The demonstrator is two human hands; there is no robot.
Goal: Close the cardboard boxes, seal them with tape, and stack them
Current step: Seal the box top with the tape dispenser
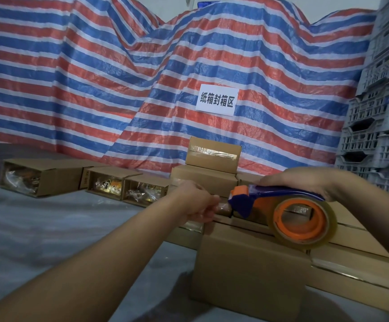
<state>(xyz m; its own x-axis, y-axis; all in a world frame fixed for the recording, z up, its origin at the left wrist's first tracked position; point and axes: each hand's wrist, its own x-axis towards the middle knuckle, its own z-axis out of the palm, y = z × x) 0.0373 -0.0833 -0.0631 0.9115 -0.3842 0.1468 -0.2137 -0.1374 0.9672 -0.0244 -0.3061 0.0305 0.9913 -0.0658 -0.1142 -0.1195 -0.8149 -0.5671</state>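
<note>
At centre right of the frame, the right hand [305, 182] wraps its fingers over the blue handle of a tape dispenser [279, 201], which carries a clear roll of tape [301, 223] on an orange hub. The dispenser's orange-and-blue nose points toward the middle of the frame and sits over the top of a closed cardboard box [251, 273] in the lower centre. At mid-frame the left hand [198, 203] is curled, its fingertips pinching the loose end of the tape just beside the dispenser's nose, at the far edge of that box.

To the right of this box, more closed boxes [356, 259] lie side by side, with shiny tape strips along their seams. Behind the hands, at centre, stands a stack of sealed boxes [212, 163], the topmost with a tape strip across its face.

At middle left, three open boxes [84, 180] lie on their sides on the grey counter [49, 228], their openings showing plastic-wrapped contents.

A red, white and blue striped tarpaulin [96, 77] fills the background, with a white paper sign [216, 99] in Chinese characters fixed to it. Grey plastic crates [379, 112] are stacked along the right edge.
</note>
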